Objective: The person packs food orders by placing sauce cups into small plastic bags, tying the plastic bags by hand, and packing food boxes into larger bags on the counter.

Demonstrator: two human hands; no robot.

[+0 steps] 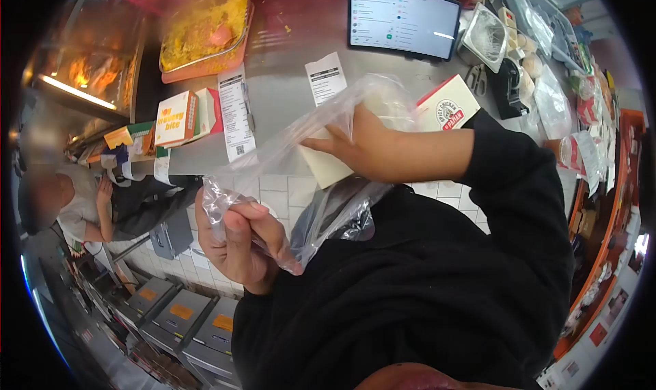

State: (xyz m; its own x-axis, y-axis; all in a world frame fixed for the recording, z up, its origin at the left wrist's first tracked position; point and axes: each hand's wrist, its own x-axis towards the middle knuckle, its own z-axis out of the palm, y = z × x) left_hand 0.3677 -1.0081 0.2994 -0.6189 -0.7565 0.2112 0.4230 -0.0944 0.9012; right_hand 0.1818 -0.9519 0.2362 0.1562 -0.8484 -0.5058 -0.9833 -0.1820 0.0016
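A clear plastic bag (311, 216) is stretched between my two hands in front of my body. My left hand (242, 243) is closed, its fingers pinching the gathered edge of the bag at the lower left. My right hand (362, 144) reaches into the bag from the right, gripping a cream-coloured box (324, 166); part of the box is hidden under the hand and film. Just beyond my right forearm stands a white and red carton (447, 106) with printed chicken lettering, partly covered by my sleeve.
Paper receipts (236, 113) lie on the steel counter (280, 82) near orange-white cartons (176, 118). A tray of yellow food (205, 31), a screen (403, 21), a tape dispenser (509, 89) and scissors (477, 80) surround the work spot. Another person (82, 202) is at the left.
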